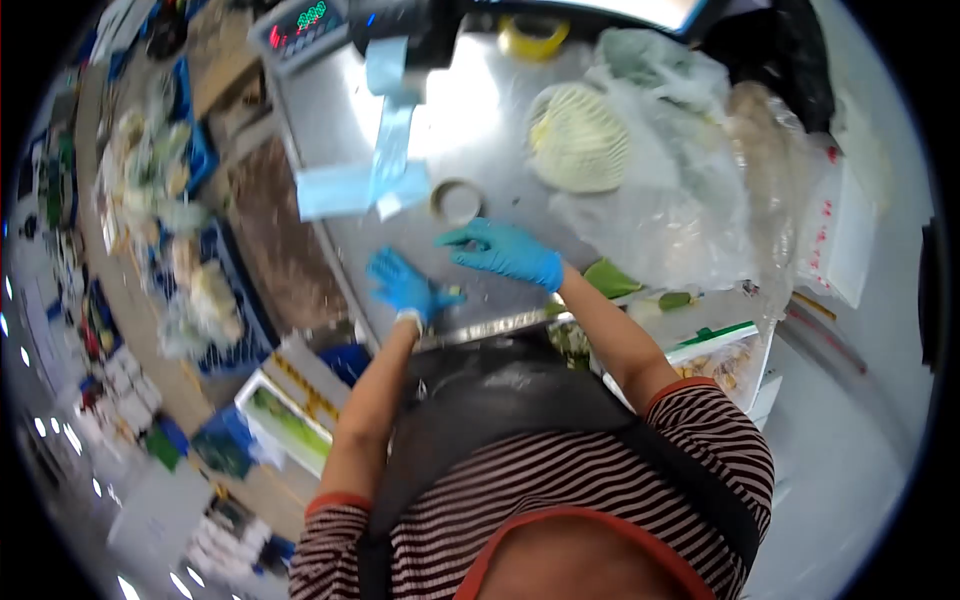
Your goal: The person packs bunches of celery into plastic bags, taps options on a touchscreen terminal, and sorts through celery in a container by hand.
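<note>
Nearest item to the hands: tape roll (457, 202), just above centre of the frame, lying flat on the worktop (545, 215). Ring-shaped, dull grey-brown rim, paler middle; any print on it too small to read. Right hand (503, 252), blue glove, is right at its lower edge; contact can't be confirmed. Right fingers extended toward frame left, with a gap showing between them. Left hand (405, 285), also blue-gloved, is lower left of the roll, palm side toward the worktop, fingers spread, thumb out to the right.

Left of roll: light blue strips (392, 140) crossing, small white piece (388, 206) at the junction. Right: pale green ribbed bundle (580, 138), clear plastic bags (680, 190), green leaf (612, 279) nearer the right forearm. Top centre: yellow tape (533, 38).

Text: scale display (300, 25), upper left, lit green and red, digits not legible. White box (840, 235), far right, red handwritten-looking marks, unreadable.
</note>
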### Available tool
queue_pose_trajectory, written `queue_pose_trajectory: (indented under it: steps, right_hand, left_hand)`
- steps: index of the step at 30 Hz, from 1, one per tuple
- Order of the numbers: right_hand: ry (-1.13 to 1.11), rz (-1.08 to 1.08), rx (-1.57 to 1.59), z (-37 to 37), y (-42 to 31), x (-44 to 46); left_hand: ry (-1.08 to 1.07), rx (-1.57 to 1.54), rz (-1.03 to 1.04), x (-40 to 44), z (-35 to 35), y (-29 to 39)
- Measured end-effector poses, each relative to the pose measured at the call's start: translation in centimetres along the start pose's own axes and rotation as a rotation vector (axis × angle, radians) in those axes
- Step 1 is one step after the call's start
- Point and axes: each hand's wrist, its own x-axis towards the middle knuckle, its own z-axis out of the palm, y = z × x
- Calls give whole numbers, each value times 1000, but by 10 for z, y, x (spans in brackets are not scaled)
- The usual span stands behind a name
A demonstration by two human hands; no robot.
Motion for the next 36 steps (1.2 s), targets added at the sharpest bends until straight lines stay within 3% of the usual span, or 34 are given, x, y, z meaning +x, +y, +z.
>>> queue_pose_trajectory:
  steps: [3,6,9,12,14,18,22,25,26,28,29,32,35,36]
  right_hand:
    - [213,-193,-506,80,46,-6]
    - [30,-251,-847,107,68,-4]
    - [30,-308,-698,123,78,-9]
    - [107,-382,-742,117,71,-22]
    - [111,-302,-864,126,78,-36]
    - [239,-184,-881,138,91,-78]
    - [625,82,-573,140,108,-148]
    - [1121,67,-466,141,125,-211]
    - [1097,183,-389,136,94,-240]
    - [1230,79,-151,129,86,-277]
    - [1296,186,-134,124,79,-297]
    - [1477,124,62,94,103,-347]
    - [1523,161,673,45,124,-395]
    - [1574,132,713,25,138,-406]
  left_hand:
    - [24,23,8,0,2,-1]
    - [124,88,21,13,27,-9]
    - [176,78,24,15,39,-23]
    - [115,81,87,14,31,-19]
    - [-19,118,136,0,6,-15]
    - [-38,188,287,-12,-4,-32]
    - [66,275,369,-23,-5,-42]
    - [80,274,398,-28,-3,-48]
    - [104,285,406,-24,0,-51]
    - [107,299,387,-24,0,-52]
    - [113,293,395,-22,0,-53]
    - [121,288,393,-21,3,-55]
    - [143,317,437,-19,5,-60]
    - [147,333,443,-20,4,-60]
